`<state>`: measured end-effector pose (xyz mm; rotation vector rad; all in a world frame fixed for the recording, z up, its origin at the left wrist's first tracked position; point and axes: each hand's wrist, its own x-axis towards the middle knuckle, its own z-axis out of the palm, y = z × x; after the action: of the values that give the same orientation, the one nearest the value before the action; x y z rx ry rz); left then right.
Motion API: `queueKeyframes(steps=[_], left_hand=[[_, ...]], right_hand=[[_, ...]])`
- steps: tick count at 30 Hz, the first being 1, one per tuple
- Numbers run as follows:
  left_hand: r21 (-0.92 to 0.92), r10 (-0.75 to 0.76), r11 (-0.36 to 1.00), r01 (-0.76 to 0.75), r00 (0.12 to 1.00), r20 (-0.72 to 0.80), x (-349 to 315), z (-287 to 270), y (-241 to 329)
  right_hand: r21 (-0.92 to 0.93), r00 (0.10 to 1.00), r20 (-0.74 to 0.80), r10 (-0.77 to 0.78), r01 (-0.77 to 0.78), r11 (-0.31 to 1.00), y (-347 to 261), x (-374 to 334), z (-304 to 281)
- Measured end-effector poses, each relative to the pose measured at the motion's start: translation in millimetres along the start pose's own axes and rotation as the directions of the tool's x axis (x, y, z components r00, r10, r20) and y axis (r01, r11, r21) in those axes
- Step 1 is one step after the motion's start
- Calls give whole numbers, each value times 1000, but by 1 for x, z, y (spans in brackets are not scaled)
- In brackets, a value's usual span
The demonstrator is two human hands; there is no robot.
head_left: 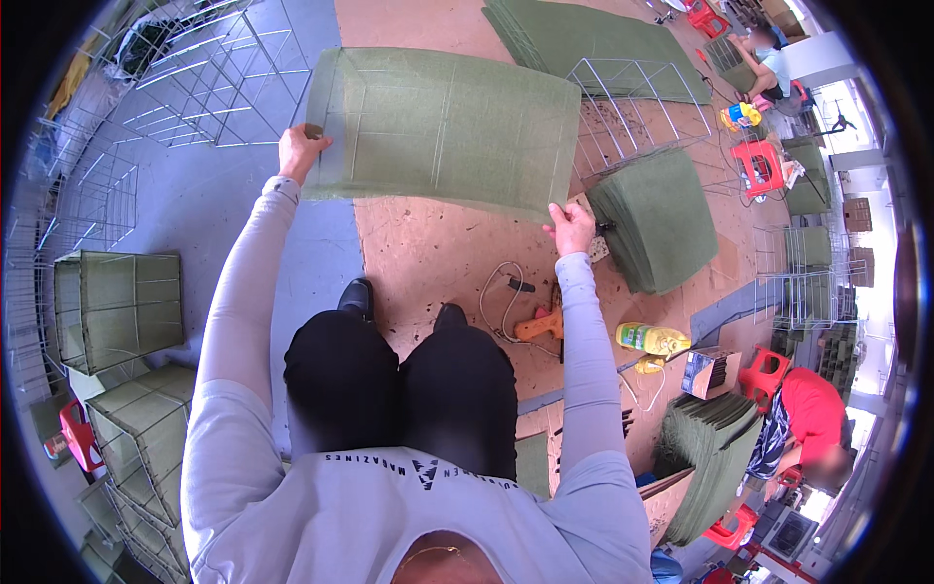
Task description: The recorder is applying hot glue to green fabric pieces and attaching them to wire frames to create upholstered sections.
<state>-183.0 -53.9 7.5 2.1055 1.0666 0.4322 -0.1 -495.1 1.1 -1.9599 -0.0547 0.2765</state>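
Observation:
A thin, see-through green mesh sheet (457, 127) is stretched out in front of my knees. My left hand (304, 152) is closed on its left edge, thumb and fingers pinching the border. At the near right corner, my right hand (572, 230) pinches the sheet between thumb and fingers. Thin wire lines show through the mesh; whether the sheet touches any wire beneath it, I cannot tell. Just right of my right hand lies a stack of green mesh sheets (657, 219). An orange glue gun (540, 325) rests on the floor nearer to me, by my right forearm.
An open wire frame (642, 107) stands beyond the stack, before larger green sheets (613, 49). More wire frames (219, 78) are at far left; mesh-covered boxes (126, 307) stand left. A yellow bottle (652, 339) lies right. Two people (817, 414) work on the right side.

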Motion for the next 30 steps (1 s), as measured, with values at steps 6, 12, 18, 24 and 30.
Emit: queueKeyframes(steps=[6, 12, 18, 24, 30], left_hand=[[107, 46, 993, -40, 997, -59, -12, 1, 11], [28, 85, 996, -83, 993, -77, -40, -12, 6], [-286, -114, 951, 120, 993, 36, -57, -13, -17], [-742, -178, 622, 249, 968, 177, -44, 1, -12], [-804, -278, 507, 311, 942, 188, -37, 22, -12]], right_hand=[[231, 994, 78, 81, -97, 968, 11, 16, 1], [285, 997, 62, 55, -71, 956, 27, 32, 13], [322, 997, 77, 15, -39, 946, 20, 49, 24], [356, 997, 76, 29, -54, 933, 16, 67, 30], [340, 999, 14, 47, -49, 939, 17, 80, 34]])
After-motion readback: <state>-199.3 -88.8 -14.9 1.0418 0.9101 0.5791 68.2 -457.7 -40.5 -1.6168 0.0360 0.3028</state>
